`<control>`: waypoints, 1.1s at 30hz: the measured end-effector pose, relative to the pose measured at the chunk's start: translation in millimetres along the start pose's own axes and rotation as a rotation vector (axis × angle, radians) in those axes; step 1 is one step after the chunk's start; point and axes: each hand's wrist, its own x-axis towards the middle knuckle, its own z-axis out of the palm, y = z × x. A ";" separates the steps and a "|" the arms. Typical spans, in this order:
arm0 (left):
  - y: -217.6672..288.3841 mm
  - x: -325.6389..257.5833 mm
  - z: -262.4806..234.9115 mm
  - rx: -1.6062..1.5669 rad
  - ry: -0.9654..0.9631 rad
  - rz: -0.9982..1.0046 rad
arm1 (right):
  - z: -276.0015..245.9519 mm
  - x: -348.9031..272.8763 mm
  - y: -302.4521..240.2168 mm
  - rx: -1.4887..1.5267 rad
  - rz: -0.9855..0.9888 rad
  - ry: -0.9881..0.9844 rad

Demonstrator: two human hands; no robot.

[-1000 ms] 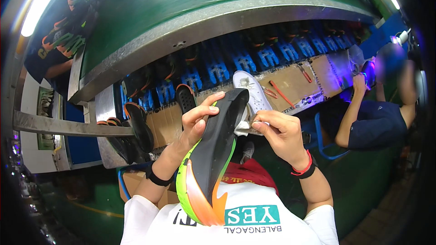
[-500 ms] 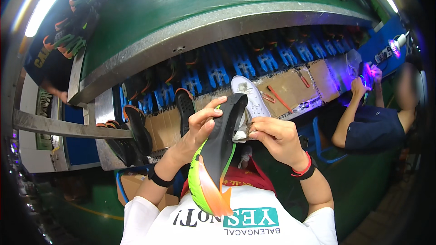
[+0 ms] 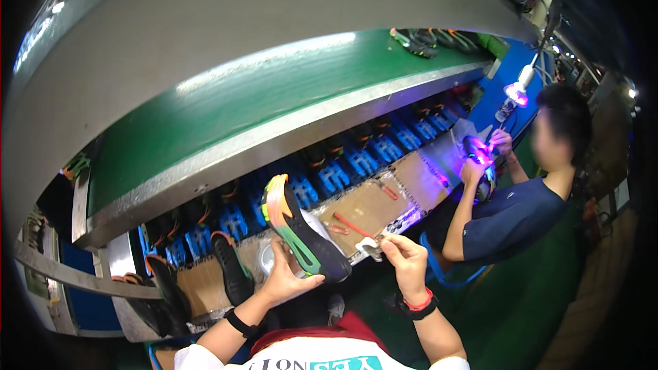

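My left hand [image 3: 284, 276] grips a shoe sole [image 3: 305, 236] in black, green and orange, holding it on its edge above the bench. The sole's orange end points up and away, while its black end is near my thumb. To the right of it, my right hand [image 3: 409, 264] pinches a small crumpled whitish cloth [image 3: 370, 248], apart from the sole. A black sole [image 3: 232, 268] lies on the bench left of my left hand. Behind the held sole, a white shoe-shaped piece [image 3: 317, 225] is mostly hidden.
Cardboard [image 3: 202, 291] covers the bench, with a red pen-like tool [image 3: 353, 225] on it. Blue racks [image 3: 332, 177] line its back, under a green conveyor belt [image 3: 226, 99] with a metal edge. At the right a co-worker [image 3: 510, 216] holds a shoe beneath a purple lamp [image 3: 516, 94].
The sole has been turned over, its orange end swinging from near my body to the far side. My right hand and the cloth have moved away from it. The view has shifted right.
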 end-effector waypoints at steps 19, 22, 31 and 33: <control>-204.4 178.0 127.2 -0.839 0.072 -0.837 | -132.3 18.6 33.3 -0.082 0.123 0.186; -250.8 173.2 106.6 -0.657 0.159 -0.820 | -111.8 37.9 31.3 -0.044 0.079 0.078; -70.5 147.9 103.0 0.887 0.217 0.177 | -56.7 171.9 -7.6 -0.021 -0.205 -0.014; 14.0 159.2 94.3 0.962 0.345 0.384 | -49.2 210.8 -15.8 -0.170 -0.432 0.000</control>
